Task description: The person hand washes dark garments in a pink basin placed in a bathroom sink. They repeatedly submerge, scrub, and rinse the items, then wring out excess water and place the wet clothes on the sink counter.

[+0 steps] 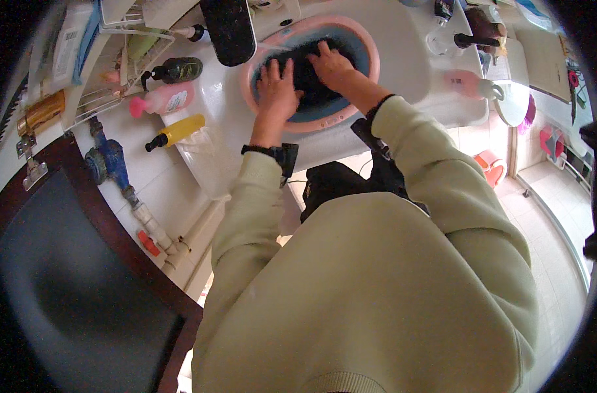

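A pink-rimmed plastic basin [373,49] with a blue-grey inside sits in a white washbasin [406,93]. Dark wet-looking material, apparently cloth [305,88], fills much of its middle. My left hand [277,91] rests on the left part of this material, fingers spread. On the right, my right hand [333,69] touches it too, with its fingers apart and slightly bent. Neither hand visibly pinches a fold, though the material hides some fingertips. A thin pale streak, which looks like running water [274,47], enters the basin from the upper left.
Left of the basin stand a dark pump bottle [180,70], a pink pump bottle [173,97] and a yellow bottle [183,130]. A black rounded object [229,32] overhangs the upper left. Another pink bottle [463,84] is at the right edge. A dark-framed panel [92,275] stands lower left.
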`<state>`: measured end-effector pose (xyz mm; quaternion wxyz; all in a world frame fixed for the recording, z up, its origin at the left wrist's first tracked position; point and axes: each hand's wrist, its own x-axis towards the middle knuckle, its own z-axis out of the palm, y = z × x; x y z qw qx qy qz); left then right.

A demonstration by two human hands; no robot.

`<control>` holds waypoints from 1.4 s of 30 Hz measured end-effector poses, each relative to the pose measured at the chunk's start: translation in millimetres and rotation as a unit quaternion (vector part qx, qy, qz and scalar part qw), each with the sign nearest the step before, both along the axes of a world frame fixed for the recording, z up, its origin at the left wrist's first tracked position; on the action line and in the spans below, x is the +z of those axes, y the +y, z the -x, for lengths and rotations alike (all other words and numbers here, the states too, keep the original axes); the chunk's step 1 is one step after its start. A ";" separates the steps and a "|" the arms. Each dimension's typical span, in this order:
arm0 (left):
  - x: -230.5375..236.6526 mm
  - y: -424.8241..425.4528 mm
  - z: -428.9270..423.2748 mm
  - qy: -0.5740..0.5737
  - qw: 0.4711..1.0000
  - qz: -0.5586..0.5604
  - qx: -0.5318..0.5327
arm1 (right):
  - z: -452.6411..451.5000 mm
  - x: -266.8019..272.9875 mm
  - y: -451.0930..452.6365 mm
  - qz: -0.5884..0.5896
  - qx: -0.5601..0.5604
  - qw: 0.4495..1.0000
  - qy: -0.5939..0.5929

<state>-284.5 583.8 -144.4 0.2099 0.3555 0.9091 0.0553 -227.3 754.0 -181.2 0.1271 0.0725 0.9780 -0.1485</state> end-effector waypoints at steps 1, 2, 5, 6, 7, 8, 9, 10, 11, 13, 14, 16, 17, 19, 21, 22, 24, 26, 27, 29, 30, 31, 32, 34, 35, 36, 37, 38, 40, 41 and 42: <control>-8.7 5.1 -5.2 -0.008 0.999 0.030 -0.023 | -0.3 -8.3 -6.8 -0.032 0.028 0.999 -0.034; -15.8 9.7 -11.6 -0.010 0.998 0.044 -0.049 | -4.0 -16.0 -12.0 -0.099 0.080 0.990 -0.062; -23.2 24.9 -12.5 -0.095 0.986 0.120 -0.061 | -9.0 -28.9 -13.6 -0.097 0.015 0.995 -0.023; -21.7 30.7 -10.7 -0.122 0.982 0.143 -0.038 | -8.4 -28.1 -9.7 -0.094 0.017 0.995 0.005; -17.9 33.7 -10.2 -0.167 0.970 0.173 -0.018 | -8.2 -23.8 -5.0 -0.088 0.017 0.996 0.016; -11.9 33.5 0.6 -0.218 0.965 0.144 -0.021 | -5.0 -16.1 0.2 -0.061 0.030 0.998 0.008; -5.1 31.8 11.5 -0.285 0.951 0.116 -0.030 | -0.1 -5.1 4.4 -0.036 0.011 0.999 -0.002; 2.0 30.6 18.5 -0.319 0.945 0.073 -0.017 | 8.8 9.6 14.3 0.011 0.006 0.999 -0.032; 7.9 27.4 21.9 -0.260 0.966 0.011 -0.011 | 15.7 27.3 24.1 0.043 -0.011 0.996 -0.077; 18.1 15.8 17.8 -0.081 0.987 -0.124 0.054 | 13.9 69.2 29.7 0.153 0.025 0.988 0.018; 20.0 16.1 16.9 -0.010 0.984 -0.177 0.026 | 12.9 92.1 30.0 0.244 0.016 0.969 0.024; 21.8 15.6 13.3 -0.108 0.958 -0.264 0.039 | 6.6 137.3 31.6 0.391 -0.001 0.919 0.048; 21.4 16.5 11.2 -0.163 0.939 -0.301 0.035 | -0.3 156.3 32.9 0.449 -0.013 0.891 0.062; 20.8 18.6 9.7 -0.236 0.932 -0.259 0.091 | -6.3 179.9 39.5 0.521 -0.041 0.846 0.111; 23.7 17.5 10.6 -0.301 0.890 -0.286 0.185 | -10.1 179.6 51.7 0.576 -0.023 0.791 0.207; 27.3 14.6 10.1 -0.330 0.849 -0.325 0.255 | -11.6 170.6 56.9 0.601 -0.072 0.753 0.260; 39.2 6.4 8.1 -0.376 0.727 -0.414 0.400 | -16.3 139.8 69.0 0.554 -0.246 0.770 0.199; 54.3 3.4 9.4 -0.458 0.621 -0.527 0.357 | -28.8 97.3 58.0 0.567 -0.322 0.740 0.165; 61.3 4.9 9.6 -0.500 0.559 -0.571 0.333 | -34.9 77.7 45.0 0.584 -0.365 0.715 0.121; 71.8 12.4 6.0 -0.506 0.555 -0.569 0.334 | -37.2 49.1 8.3 0.669 -0.295 0.673 0.106; 75.1 17.8 2.6 -0.463 0.592 -0.558 0.352 | -35.1 41.9 -7.3 0.770 -0.285 0.562 0.102; 77.6 21.8 -1.6 -0.423 0.629 -0.536 0.371 | -31.5 38.9 -28.0 0.897 -0.353 0.266 0.012; 79.5 23.5 -6.6 -0.198 0.847 -0.405 0.282 | -27.7 39.2 -36.4 0.938 -0.295 0.170 -0.064; 83.5 19.0 -15.3 -0.114 0.949 -0.276 0.098 | -19.4 48.1 -49.7 0.936 -0.286 0.205 -0.018; 85.6 14.3 -18.7 -0.082 0.979 -0.189 -0.005 | -15.9 54.7 -50.8 0.911 -0.305 0.277 0.024; 88.1 8.9 -20.9 -0.106 0.973 -0.204 -0.007 | -14.1 61.3 -46.6 0.884 -0.355 0.303 -0.024; 91.2 3.7 -21.4 -0.043 0.976 -0.211 -0.036 | -14.8 67.5 -39.1 0.870 -0.366 0.326 -0.057; 94.1 -0.6 -22.1 0.012 0.978 -0.203 -0.056 | -14.8 72.6 -32.5 0.840 -0.400 0.353 -0.099; 100.3 -4.0 -21.1 0.099 0.964 -0.246 -0.030 | -19.0 80.0 -16.5 0.872 -0.346 0.318 -0.137; 103.9 -2.9 -18.4 0.140 0.954 -0.252 -0.079 | -19.4 83.3 -7.7 0.874 -0.306 0.329 -0.185; 107.5 -0.3 -14.7 0.173 0.944 -0.248 -0.130 | -20.4 86.1 -2.6 0.880 -0.228 0.354 -0.221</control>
